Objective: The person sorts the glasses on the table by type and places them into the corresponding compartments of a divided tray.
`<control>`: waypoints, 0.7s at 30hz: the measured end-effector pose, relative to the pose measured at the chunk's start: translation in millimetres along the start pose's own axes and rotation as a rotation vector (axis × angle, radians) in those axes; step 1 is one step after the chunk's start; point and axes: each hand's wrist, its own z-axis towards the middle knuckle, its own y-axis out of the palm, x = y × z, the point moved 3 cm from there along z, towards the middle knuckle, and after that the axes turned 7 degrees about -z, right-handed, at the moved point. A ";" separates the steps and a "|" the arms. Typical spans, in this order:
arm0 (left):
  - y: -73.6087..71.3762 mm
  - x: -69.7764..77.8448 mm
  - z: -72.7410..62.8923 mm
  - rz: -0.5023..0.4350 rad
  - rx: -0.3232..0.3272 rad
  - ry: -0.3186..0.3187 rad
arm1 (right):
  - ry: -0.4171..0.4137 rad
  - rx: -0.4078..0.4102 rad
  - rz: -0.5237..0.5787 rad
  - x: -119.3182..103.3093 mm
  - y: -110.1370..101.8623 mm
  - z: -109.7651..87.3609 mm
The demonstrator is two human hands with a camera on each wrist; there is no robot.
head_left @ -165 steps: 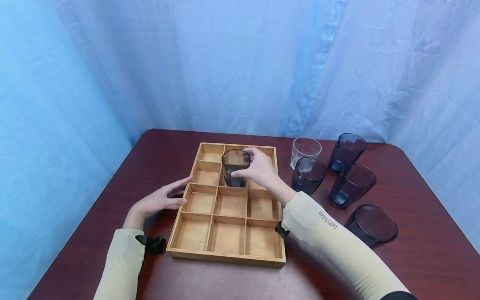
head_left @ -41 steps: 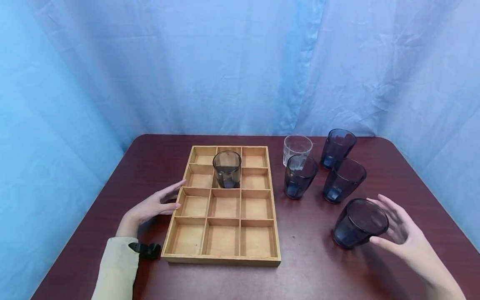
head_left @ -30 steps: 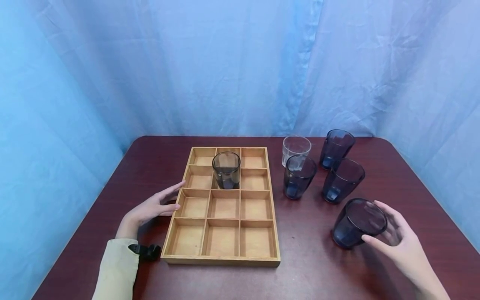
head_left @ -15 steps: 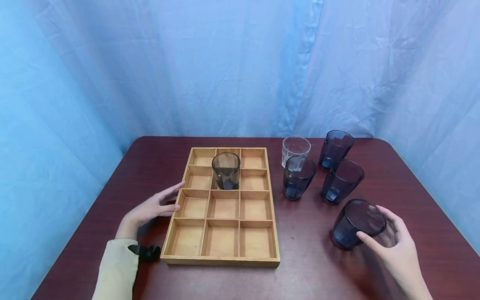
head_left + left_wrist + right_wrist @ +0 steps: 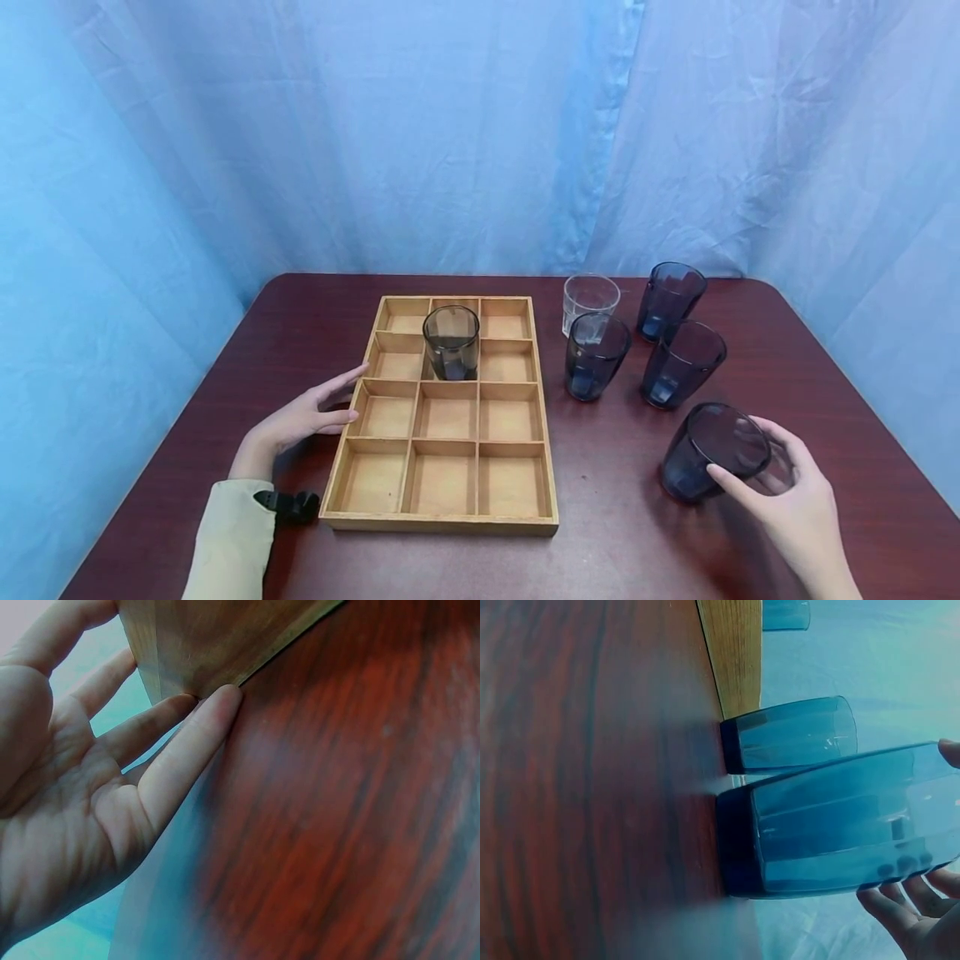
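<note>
Your right hand (image 5: 789, 493) has its thumb and fingers curled round the upper part of a dark tumbler (image 5: 697, 462), base down at the table (image 5: 615, 533), at the near right. Your left hand's (image 5: 300, 414) fingers, loosely extended, touch the left side of the wooden tray (image 5: 442, 526). Beyond your held tumbler stand a third dark tumbler (image 5: 677, 371) and a fourth dark tumbler (image 5: 663, 308); a second dark tumbler (image 5: 590, 367), near the tray, partly hides a clear glass (image 5: 581, 298). In the tray's middle column, second row from the back, stands a smoky tumbler (image 5: 452, 352)
</note>
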 end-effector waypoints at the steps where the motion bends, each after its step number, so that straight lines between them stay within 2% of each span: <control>1: -0.2 -0.4 -0.1 0.001 -0.001 0.001 | -0.002 0.008 -0.041 -0.4 -0.6 -0.4; 5: -0.6 -0.8 0.1 -0.009 -0.003 0.002 | 0.000 0.037 -0.112 -1.8 -1.0 -2.3; 11: -0.3 -0.7 0.7 -0.011 -0.007 0.004 | -0.014 0.058 -0.121 -7.0 2.1 -3.1; 21: -0.5 -0.8 0.6 -0.006 -0.006 0.005 | -0.140 0.053 -0.127 -24.7 10.1 5.0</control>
